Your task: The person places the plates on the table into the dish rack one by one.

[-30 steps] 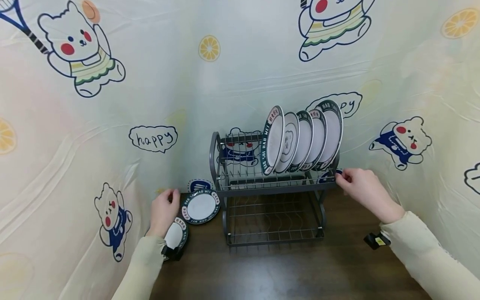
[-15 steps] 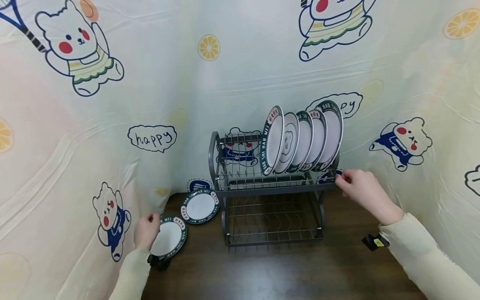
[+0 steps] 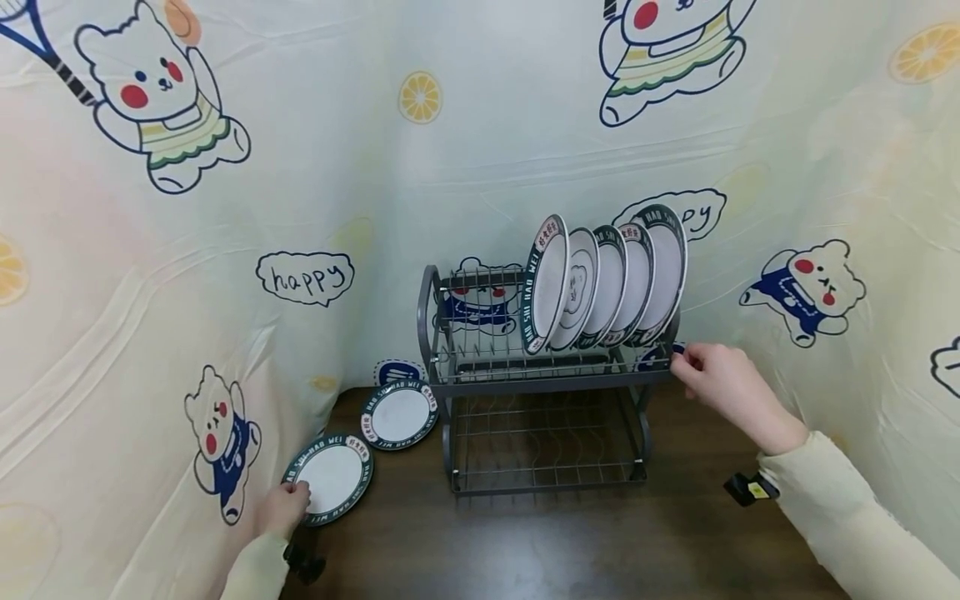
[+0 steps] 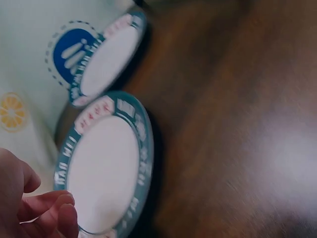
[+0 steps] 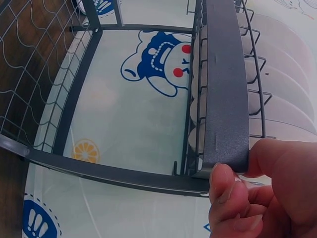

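Observation:
My left hand is at the left rim of a white plate with a dark green lettered border, which lies on the table. In the left wrist view the thumb and loosely curled fingers stand apart with nothing between them; whether they touch the rim cannot be made out. A second such plate lies just behind. My right hand pinches the right front corner of a grey two-tier dish rack, its thumb and fingers around the upper frame in the right wrist view. Several plates stand upright in the upper tier's right part.
The rack's lower wire tier sits close to the brown table. A printed cloth hangs behind and along both sides, near the left plates.
My left hand has moved down and left, from above the two plates to the left rim of the nearer one. The right hand has stayed at the rack's corner.

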Motion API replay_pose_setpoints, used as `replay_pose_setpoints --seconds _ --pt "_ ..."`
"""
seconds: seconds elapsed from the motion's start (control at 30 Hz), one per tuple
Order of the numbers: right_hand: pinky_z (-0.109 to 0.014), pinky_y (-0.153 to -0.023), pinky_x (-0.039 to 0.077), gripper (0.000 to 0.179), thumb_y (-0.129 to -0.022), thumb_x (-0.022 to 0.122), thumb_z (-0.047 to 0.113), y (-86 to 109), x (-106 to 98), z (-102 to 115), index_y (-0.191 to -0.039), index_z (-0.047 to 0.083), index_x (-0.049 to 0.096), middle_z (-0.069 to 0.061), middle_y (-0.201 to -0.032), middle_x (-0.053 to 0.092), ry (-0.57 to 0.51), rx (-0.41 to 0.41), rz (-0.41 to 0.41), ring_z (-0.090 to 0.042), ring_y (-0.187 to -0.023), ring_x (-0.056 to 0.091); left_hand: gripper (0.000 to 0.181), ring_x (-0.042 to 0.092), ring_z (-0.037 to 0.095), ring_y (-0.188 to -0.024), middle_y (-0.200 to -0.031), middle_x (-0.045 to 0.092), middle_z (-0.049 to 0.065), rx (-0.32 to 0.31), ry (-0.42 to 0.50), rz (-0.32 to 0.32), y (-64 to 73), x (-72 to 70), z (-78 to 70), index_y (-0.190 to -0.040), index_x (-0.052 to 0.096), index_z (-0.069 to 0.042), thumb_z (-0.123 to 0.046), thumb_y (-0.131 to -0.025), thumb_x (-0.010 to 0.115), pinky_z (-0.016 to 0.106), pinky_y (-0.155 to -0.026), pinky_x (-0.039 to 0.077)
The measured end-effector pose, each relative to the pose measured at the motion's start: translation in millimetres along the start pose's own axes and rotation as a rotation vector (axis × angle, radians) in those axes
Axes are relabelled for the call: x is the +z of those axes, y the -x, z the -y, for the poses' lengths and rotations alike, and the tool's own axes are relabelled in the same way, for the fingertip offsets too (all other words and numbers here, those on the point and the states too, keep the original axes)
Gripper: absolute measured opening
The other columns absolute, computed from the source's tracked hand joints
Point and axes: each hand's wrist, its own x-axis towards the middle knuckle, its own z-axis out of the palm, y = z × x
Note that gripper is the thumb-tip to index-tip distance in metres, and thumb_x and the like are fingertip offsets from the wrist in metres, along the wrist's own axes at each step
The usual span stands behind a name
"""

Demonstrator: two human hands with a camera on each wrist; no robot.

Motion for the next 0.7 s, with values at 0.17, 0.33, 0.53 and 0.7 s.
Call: replay_pose_setpoints --seconds 0.17,0.33,0.53,0.7 --pt "-0.03 -0.047 0.038 0.036 -0.107 0.048 0.021 0.0 0 0 -0.076 0.007 0.06 -0.006 -0.064 0.061 -0.009 0.006 0.007 -0.019 -0.054 0.049 0.042 0.058 0.027 -0.074 -0.08 0.065 0.016 -0.062 -0.064 -0.035 1.6 10.0 6.2 -0.097 0.067 0.01 -0.025 -0.101 0.043 0.035 -0.064 0.045" --pt "-0.03 -0.048 0.039 0.036 -0.108 0.047 0.021 0.7 0 1 -0.077 0.007 0.06 -0.002 -0.063 0.058 -0.027 0.012 0.022 -0.019 -0.054 0.049 0.04 0.057 0.026 -0.067 -0.072 0.063 0.015 -0.149 -0.053 -0.057 1.1 14.9 11.5 -0.085 0.065 0.006 -0.024 -0.101 0.043 0.034 -0.062 0.042" --pt "-0.031 -0.048 0.04 0.036 -0.108 0.046 0.021 1.7 3 0 -0.077 0.008 0.059 -0.002 -0.063 0.057 -0.034 0.014 0.033 -0.019 -0.054 0.05 0.038 0.064 0.027 -0.065 -0.077 0.061 0.021 -0.29 0.052 -0.074 -3.4 17.6 18.5 -0.099 0.058 0.017 -0.019 -0.098 0.045 0.032 -0.058 0.049" --pt "-0.031 -0.048 0.039 0.036 -0.108 0.046 0.022 1.8 3 -1 -0.078 0.008 0.058 -0.005 -0.064 0.059 -0.036 0.018 0.031 -0.019 -0.054 0.049 0.041 0.065 0.028 -0.066 -0.082 0.063 0.025 -0.325 0.101 -0.093 -6.2 20.3 21.4 -0.11 0.056 0.022 -0.015 -0.095 0.044 0.032 -0.058 0.052"
